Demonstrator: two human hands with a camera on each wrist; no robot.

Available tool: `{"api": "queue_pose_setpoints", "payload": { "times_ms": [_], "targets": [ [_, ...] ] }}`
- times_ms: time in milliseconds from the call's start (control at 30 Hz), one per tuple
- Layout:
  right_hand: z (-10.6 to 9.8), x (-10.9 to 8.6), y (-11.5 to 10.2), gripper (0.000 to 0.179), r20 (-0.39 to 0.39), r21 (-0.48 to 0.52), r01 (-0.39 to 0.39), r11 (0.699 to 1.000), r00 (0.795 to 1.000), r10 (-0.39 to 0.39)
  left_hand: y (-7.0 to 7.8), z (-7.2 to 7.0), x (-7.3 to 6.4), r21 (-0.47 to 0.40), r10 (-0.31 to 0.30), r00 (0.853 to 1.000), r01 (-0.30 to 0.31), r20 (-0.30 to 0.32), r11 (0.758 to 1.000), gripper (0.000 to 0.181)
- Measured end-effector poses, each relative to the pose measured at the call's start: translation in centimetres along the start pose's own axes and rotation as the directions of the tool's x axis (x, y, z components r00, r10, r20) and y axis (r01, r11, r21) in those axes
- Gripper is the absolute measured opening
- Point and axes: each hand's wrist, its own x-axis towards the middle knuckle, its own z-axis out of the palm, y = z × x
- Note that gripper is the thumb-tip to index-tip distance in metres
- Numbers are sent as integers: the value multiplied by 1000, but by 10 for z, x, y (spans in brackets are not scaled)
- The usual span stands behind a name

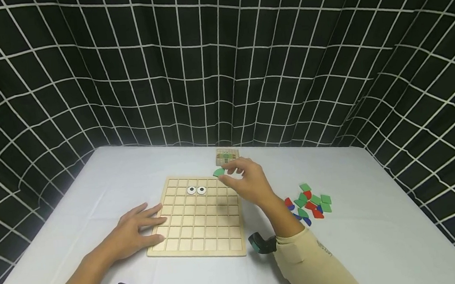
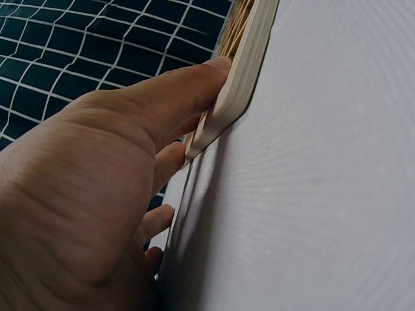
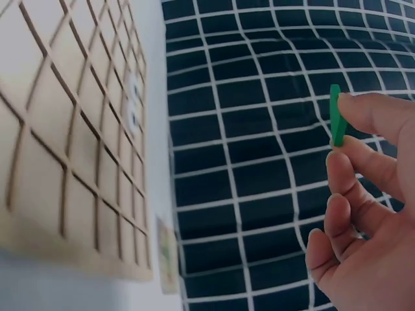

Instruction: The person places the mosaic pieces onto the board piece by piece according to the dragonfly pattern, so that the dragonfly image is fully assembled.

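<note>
My right hand (image 1: 247, 179) pinches a green quarter-round tile (image 1: 219, 172) between thumb and index finger, above the far right edge of a wooden grid board (image 1: 198, 254). In the right wrist view the green tile (image 3: 336, 116) shows edge-on, raised off the table. Two round eye tiles (image 1: 191, 190) sit side by side in the board's upper rows. My left hand (image 1: 134, 231) rests at the board's left edge with fingers spread; its thumb and fingertips touch the rim, as the left wrist view shows of the board's side (image 2: 243, 84).
A small pattern card (image 1: 227, 155) with a coloured picture on a grid lies behind the board. To the right, a loose pile of green, red and blue tiles (image 1: 310, 205) is scattered on the white table (image 1: 366, 238). A black gridded curtain (image 1: 220, 61) surrounds the table's back and sides.
</note>
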Motion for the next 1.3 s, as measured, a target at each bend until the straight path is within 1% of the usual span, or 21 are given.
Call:
{"api": "queue_pose_setpoints", "payload": {
  "times_ms": [233,433,567,667,833,933,1000,1133,1200,1300],
  "targets": [
    [31,4,-2,22,79,45,-62,997,995,58,-2,0,1,21,17,1000,-17,2,1000,51],
    [54,6,-9,22,162,70,-119,990,981,106,-4,0,-1,37,26,1000,-26,1,999,50],
    [68,7,-11,24,201,64,-152,986,970,136,-5,0,-1,33,36,999,-36,-2,999,50],
    [77,7,-8,24,216,37,-163,986,965,151,-5,0,0,25,38,999,-39,5,999,49],
    [87,6,-2,24,238,21,-179,984,957,169,-3,1,1,23,31,999,-31,10,999,49],
    [90,5,3,25,260,20,-202,979,947,190,-2,1,2,19,28,1000,-28,10,999,49],
    [92,4,6,27,280,14,-226,974,936,213,-2,0,2,14,24,1000,-25,10,1000,49],
    [96,3,10,30,302,-38,-241,970,922,241,-2,0,2,7,19,1000,-19,14,1000,49],
    [98,4,12,30,307,-57,-235,970,921,241,-2,0,2,10,19,1000,-19,12,1000,49],
    [99,3,13,29,309,-76,-213,974,924,226,-2,1,2,13,24,1000,-24,13,1000,49]
  ]
}}
